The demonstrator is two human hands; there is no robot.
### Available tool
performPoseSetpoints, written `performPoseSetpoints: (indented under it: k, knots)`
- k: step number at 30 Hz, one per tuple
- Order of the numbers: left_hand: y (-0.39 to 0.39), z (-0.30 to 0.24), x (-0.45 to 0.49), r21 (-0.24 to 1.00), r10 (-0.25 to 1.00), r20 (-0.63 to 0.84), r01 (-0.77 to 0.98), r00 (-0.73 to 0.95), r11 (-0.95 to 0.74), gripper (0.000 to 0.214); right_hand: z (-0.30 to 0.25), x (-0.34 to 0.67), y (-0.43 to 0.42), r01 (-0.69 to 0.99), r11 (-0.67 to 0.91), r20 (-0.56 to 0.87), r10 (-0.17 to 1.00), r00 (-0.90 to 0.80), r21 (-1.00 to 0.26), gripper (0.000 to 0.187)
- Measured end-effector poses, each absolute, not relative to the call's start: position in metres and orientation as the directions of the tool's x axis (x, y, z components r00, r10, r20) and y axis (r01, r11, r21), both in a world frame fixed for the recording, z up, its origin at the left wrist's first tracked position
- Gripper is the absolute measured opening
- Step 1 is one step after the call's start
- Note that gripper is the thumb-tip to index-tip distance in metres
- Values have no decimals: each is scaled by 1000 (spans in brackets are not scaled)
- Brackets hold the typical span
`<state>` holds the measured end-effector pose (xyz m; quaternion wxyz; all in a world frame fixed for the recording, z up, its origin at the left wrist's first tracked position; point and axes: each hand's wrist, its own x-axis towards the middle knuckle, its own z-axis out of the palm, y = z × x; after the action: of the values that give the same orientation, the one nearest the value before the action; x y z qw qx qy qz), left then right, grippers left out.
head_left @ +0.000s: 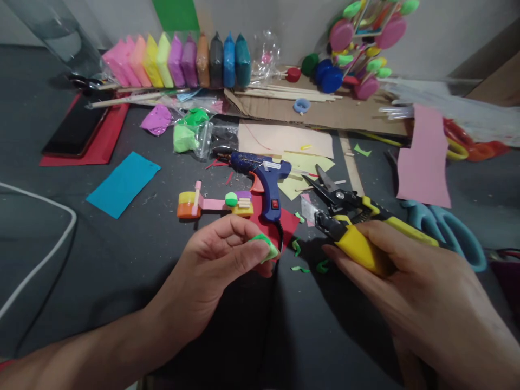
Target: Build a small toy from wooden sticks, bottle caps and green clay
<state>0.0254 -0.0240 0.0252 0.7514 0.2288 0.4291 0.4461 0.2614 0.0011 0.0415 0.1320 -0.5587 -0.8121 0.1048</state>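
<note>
Between the thumb and fingers of my left hand (225, 252) is a small green piece of clay (266, 246). My right hand (418, 292) is wrapped around a yellow utility knife (359, 246), its blade tilted up and to the left, apart from the green piece. Green shavings (296, 248) lie on the table between my hands. Just past my left hand sits a small model (215, 204) of orange, yellow, pink and purple parts. A blue glue gun (264, 176) lies beyond on red paper. Yellow-handled snips (345, 197) rest behind the knife.
Clay packets (182, 59) stand in a row at the back. A wheeled colourful model (365, 49) is at back right on cardboard (276, 111). Teal scissors (444, 230) lie right, a phone (77, 127) left. A white cable (60, 195) curves at the left edge.
</note>
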Motion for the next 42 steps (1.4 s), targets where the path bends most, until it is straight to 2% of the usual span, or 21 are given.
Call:
performPoseSetpoints:
  k: [6,11,21,23,25,27,29,31,35,42]
  knots:
    - [-23,25,26,711,852,-448,-469,272,524,6,37,258,2,946,323,102,942,-319,-22,30]
    - [-24,25,27,710,842,-464,-453,275,539,12,42,252,-5,906,369,100,913,-395,209,34]
    - [-26,23,29,740,844,-463,-406,270,536,11,44,240,-11,855,384,100,892,-442,349,19]
    - [-26,24,29,741,847,-457,-410,272,532,10,45,240,-9,861,388,111,890,-443,328,22]
    - [-26,24,30,736,848,-453,-422,275,530,8,47,240,-7,889,396,143,890,-433,228,28]
    - [-26,25,30,727,846,-452,-433,282,533,8,50,240,-6,881,473,188,868,-461,-25,28]
    - [-27,26,31,716,841,-454,-441,294,541,8,52,239,-7,750,578,232,816,-529,-321,21]
    - [-28,27,31,698,830,-465,-449,309,558,10,52,237,-10,595,642,278,757,-591,-483,30]
    - [-28,29,30,661,818,-469,-483,333,575,12,45,232,-14,502,700,290,688,-666,-508,44]
    - [-27,28,30,652,828,-456,-511,326,560,12,39,226,-8,456,788,325,595,-735,-414,51]
